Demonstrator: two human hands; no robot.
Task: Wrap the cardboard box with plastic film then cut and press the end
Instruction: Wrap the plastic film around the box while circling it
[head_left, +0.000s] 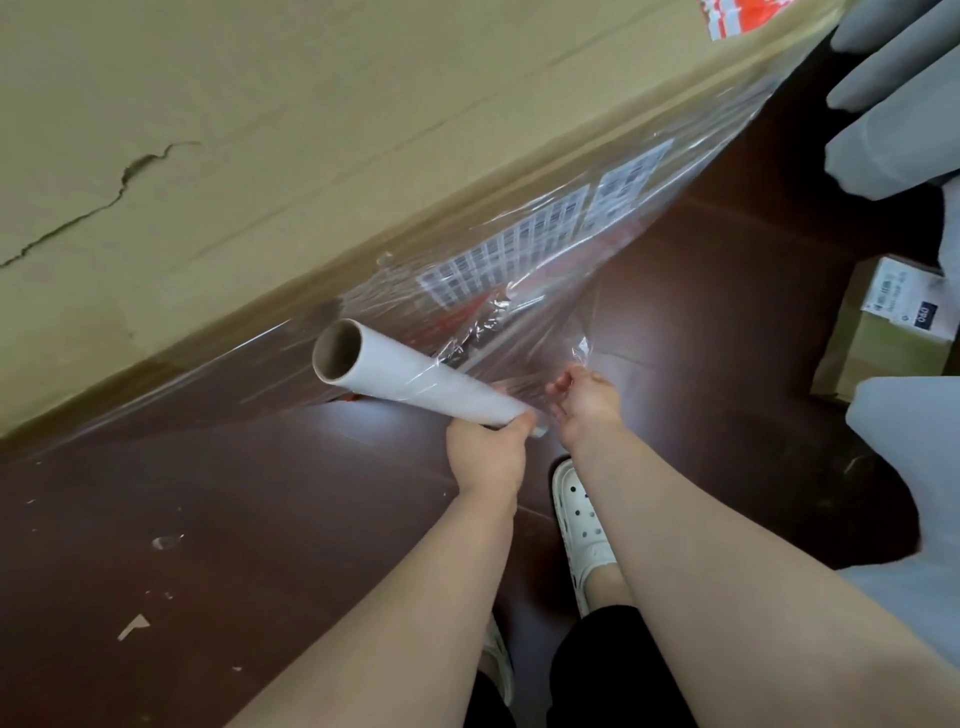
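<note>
Dark brown floor (260, 519) under me, a few scraps lying on it. My left hand (488, 452) is wrapped round the near end of the film roll (410, 379). My right hand (584, 400) is just beside it, at the crinkled edge of the plastic film (545, 260). Honestly can't tell if it's pinching. Film stretches up over the barcode labels (519, 249) on the big cardboard box (208, 130).

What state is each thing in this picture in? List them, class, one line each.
cardboard box: top cracked, side partly covered in film
plastic film: uncut, stretched from roll to box, wrinkled
film roll: partly unwound, tilted, held at its near end
left hand: grips the roll
right hand: pinches the film's loose edge
small box: closed, labelled
</note>
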